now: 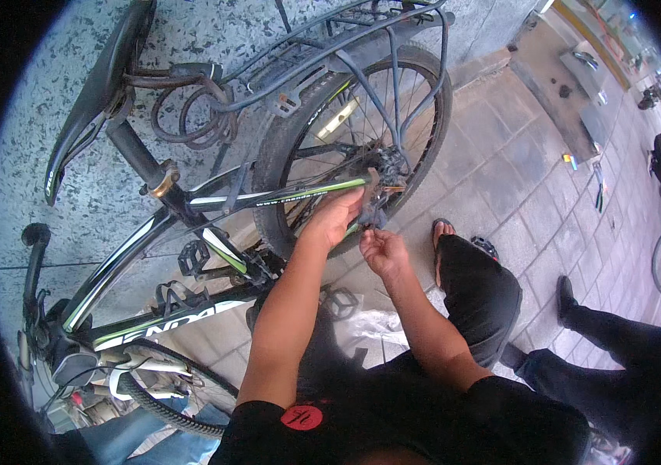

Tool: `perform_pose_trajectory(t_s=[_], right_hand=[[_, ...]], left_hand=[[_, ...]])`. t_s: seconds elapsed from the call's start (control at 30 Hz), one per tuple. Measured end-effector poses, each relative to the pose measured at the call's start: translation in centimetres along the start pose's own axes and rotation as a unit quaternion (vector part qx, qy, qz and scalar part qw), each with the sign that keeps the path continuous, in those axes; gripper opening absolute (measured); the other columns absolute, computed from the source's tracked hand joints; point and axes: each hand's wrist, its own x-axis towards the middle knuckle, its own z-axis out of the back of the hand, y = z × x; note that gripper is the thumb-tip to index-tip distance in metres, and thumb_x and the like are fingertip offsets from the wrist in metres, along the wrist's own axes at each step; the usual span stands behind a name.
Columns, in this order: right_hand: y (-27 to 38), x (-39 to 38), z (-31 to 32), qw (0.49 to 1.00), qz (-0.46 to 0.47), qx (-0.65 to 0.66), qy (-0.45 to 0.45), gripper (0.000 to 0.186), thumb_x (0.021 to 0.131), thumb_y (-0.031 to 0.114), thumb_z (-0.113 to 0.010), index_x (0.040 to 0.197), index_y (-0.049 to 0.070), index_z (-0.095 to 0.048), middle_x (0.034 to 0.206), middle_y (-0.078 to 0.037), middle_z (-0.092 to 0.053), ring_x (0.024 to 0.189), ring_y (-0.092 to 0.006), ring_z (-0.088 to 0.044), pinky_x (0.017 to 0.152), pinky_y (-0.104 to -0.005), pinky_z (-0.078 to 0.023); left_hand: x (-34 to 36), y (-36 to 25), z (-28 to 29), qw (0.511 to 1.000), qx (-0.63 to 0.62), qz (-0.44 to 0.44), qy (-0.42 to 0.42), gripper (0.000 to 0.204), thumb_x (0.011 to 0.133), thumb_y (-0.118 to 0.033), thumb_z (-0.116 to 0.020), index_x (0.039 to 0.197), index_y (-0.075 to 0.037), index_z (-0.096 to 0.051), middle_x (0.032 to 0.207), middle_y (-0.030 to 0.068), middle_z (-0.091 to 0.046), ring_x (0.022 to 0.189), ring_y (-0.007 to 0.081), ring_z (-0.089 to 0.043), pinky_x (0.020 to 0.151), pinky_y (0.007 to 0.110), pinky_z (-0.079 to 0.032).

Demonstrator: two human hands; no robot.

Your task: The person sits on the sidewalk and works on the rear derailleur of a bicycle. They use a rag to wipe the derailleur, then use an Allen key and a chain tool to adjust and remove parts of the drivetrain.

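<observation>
1. Stretching from eight to one o'clock in the view, the bicycle point(226, 252) has a glossy black frame with white and lime-green stripes.
2. Rear wheel point(381, 160), near twelve o'clock: black tyre, dark greasy hub, grey rack point(394, 85) above.
3. Saddle point(92, 97), ten o'clock: slim, black.
4. Left grip point(336, 219) touches the frame's rear end, fingers partly hidden; cannot tell if clenched.
5. Right grip point(384, 251): fingers curled beside the derailleur point(374, 215); cannot tell if pinching anything.
</observation>
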Motion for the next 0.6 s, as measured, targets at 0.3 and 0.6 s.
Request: perform_pose_trajectory(t_s=[0.3, 0.6], right_hand=[[2.2, 1.9, -1.0, 0.996, 0.006, -0.064, -0.059, 0.017, 0.101, 0.004, -0.040, 0.102, -0.009, -0.051, 0.090, -0.019, -0.061, 0.072, -0.0275, -0.062, 0.066, -0.0354, -0.059], [7.1, 3.3, -3.8, 0.967, 0.111, -0.213, -0.089, 0.016, 0.098, 0.007, -0.039, 0.101, -0.004, -0.050, 0.085, -0.017, -0.054, 0.071, -0.0282, -0.056, 0.057, -0.0373, -0.047]], left_hand=[[1.4, 0.3, 0.6, 1.000, 0.000, 0.018, 0.014, 0.030, 0.096, -0.023, -0.071, 0.123, -0.011, -0.066, 0.121, 0.0035, -0.070, 0.109, 0.0168, -0.065, 0.099, 0.035, -0.047], [1.6, 0.1, 0.8, 0.999, 0.008, 0.034, 0.004, 0.025, 0.097, -0.026, -0.071, 0.119, -0.016, -0.068, 0.117, 0.0006, -0.071, 0.105, 0.0166, -0.064, 0.094, 0.034, -0.047]])
